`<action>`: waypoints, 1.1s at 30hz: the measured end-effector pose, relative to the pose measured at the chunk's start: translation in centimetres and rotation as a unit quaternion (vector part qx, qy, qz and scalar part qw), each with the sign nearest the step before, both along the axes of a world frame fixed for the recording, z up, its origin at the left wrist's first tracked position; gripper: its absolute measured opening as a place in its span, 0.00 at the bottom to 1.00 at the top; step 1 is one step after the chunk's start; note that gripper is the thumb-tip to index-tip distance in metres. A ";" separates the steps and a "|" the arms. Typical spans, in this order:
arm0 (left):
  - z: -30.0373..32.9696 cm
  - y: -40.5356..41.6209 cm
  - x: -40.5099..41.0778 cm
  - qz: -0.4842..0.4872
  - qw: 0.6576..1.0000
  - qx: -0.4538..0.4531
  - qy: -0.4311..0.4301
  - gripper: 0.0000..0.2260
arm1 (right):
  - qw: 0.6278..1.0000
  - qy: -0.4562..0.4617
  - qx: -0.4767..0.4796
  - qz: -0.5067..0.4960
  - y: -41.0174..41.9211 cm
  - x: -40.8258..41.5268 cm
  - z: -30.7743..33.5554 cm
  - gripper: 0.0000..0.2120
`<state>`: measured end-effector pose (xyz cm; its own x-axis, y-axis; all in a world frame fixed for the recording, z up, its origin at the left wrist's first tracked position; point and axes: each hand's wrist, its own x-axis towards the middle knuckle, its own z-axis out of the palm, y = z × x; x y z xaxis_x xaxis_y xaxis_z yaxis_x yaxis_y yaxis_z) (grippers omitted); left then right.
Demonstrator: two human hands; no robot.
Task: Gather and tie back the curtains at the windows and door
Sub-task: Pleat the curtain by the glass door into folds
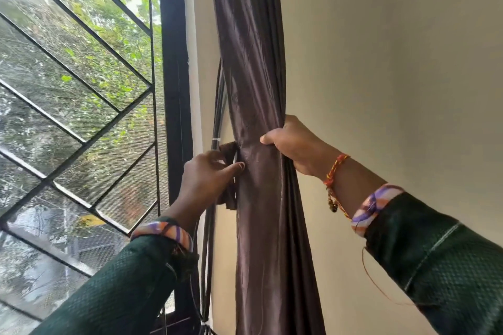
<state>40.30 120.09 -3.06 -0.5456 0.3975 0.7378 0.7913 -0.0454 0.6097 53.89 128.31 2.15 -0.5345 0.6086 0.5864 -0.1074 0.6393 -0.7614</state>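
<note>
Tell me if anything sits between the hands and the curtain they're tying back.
Nothing visible does. The right hand already grips the gathered curtain from its right side, and the left hand holds the tieback against its left edge. The black cables run down the wall behind the left hand, not between it and the fabric.

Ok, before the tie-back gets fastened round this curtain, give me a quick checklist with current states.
1. Curtain gathered into one bunch beside the window frame: ok.
2. Right hand grips the bunch at the waist: ok.
3. Left hand holds the tie-back strip: ok.
4. Strip wrapped fully round the bunch: cannot tell, the far side is hidden.
5. Cables by the frame kept out of the bunch: ok, they run beside it.
6. Hook or fastener on the wall: cannot tell.
</note>
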 end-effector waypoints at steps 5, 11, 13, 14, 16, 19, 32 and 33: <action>1.0 0.1 0.6 0.080 0.997 0.008 0.011 0.09 | 1.000 -0.004 -0.003 0.006 0.3 0.1 0.1 0.14; 3.5 -1.5 1.1 -0.062 0.983 -0.019 -0.171 0.08 | 1.000 0.002 0.012 0.006 0.2 0.0 0.2 0.14; 4.5 -2.2 1.9 -0.132 0.957 -0.040 -0.256 0.09 | 1.000 0.000 0.027 0.003 -0.2 -0.5 0.2 0.12; 4.9 -2.4 2.0 -0.161 0.944 -0.053 -0.283 0.08 | 0.999 -0.003 0.036 0.000 -0.5 -0.7 0.2 0.11; 5.4 -2.8 2.3 -0.230 0.917 -0.089 -0.312 0.05 | 0.998 -0.008 0.051 0.020 -1.1 -1.2 0.2 0.10; 5.5 -3.2 2.2 -0.294 0.896 -0.116 -0.311 0.06 | 0.994 -0.026 0.036 0.097 -2.4 -1.2 0.2 0.23; 5.9 -5.1 2.8 -0.086 0.974 -0.154 -0.143 0.13 | 0.910 -0.097 -0.114 0.386 -2.3 -0.8 0.9 0.48; 5.9 -5.5 2.7 -0.072 0.977 -0.147 -0.135 0.13 | 0.919 -0.074 -0.122 0.368 -2.1 -0.8 0.9 0.46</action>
<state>43.00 114.54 2.89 -0.6275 0.6578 0.4167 0.5982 0.0647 0.7987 53.11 126.21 3.03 -0.9167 0.1541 0.3686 -0.3266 0.2422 -0.9136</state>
